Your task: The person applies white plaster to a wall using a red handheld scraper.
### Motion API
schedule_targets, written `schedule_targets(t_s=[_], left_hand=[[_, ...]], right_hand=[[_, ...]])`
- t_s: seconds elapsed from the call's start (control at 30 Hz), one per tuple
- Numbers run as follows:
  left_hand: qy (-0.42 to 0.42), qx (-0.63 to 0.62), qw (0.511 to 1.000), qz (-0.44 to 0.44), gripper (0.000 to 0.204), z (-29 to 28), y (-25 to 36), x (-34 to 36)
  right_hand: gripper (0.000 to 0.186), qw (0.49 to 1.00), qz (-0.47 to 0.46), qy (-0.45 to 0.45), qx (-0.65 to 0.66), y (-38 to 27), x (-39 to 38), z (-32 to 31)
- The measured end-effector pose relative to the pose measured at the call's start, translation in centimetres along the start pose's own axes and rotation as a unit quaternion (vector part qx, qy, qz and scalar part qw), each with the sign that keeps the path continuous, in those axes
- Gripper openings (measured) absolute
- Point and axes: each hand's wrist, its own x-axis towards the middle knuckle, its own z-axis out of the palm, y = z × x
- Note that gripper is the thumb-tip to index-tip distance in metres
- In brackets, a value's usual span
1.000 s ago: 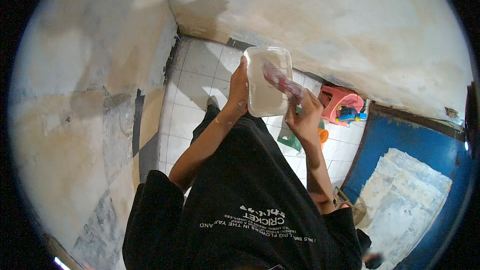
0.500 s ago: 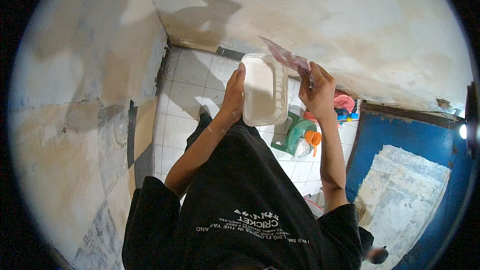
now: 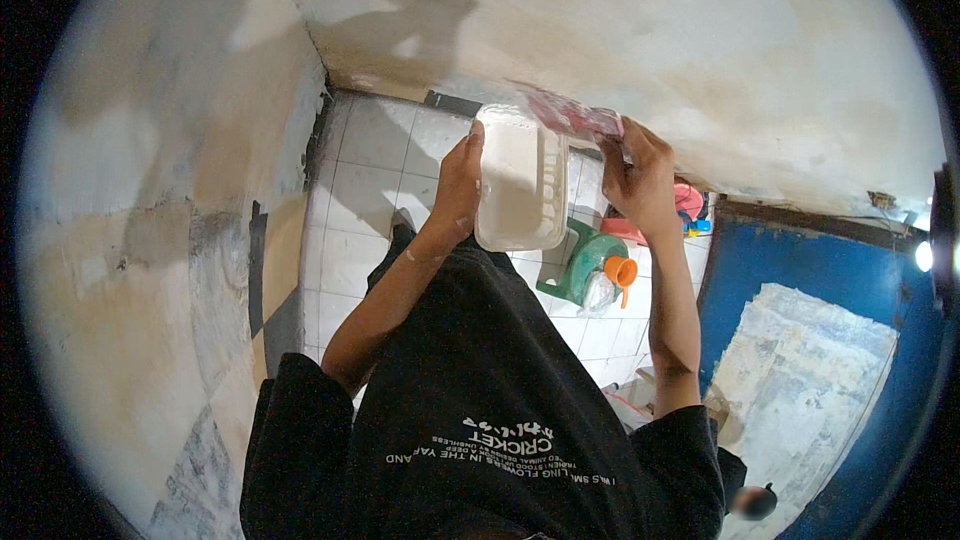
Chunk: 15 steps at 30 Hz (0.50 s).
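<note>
My left hand grips the left side of a shallow white plastic tub, thumb over its rim. Smooth whitish paste covers the inside, with smears along the right wall. In my right hand is a flat reddish putty spreader coated in pale paste. Its blade lies along the tub's far right rim, close to the wall; whether it touches either I cannot tell. The fingers of my right hand are pinched on the spreader's right end.
Below, on the white tiled floor, stand a green plastic container with an orange cup and some red items. A patchy wall rises at left. A blue panel with a whitish sheet is at right.
The spreader has tilted to a flatter angle and come down closer to the tub's far rim. The tub has shifted slightly left in the picture.
</note>
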Motion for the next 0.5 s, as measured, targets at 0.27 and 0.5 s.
schedule_targets(t_s=[0.27, 0.5], left_hand=[[0.018, -0.043, 0.999, -0.025, 0.052, 0.4, 0.9, -0.2], [0.008, -0.001, 1.0, -0.012, 0.052, -0.5, 0.1, 0.1]], right_hand=[[0.008, 0.995, 0.053, -0.082, -0.005, 0.1, -1.9, -0.3], [0.023, 0.997, 0.059, 0.006, 0.043, -0.5, -0.6, -1.4]])
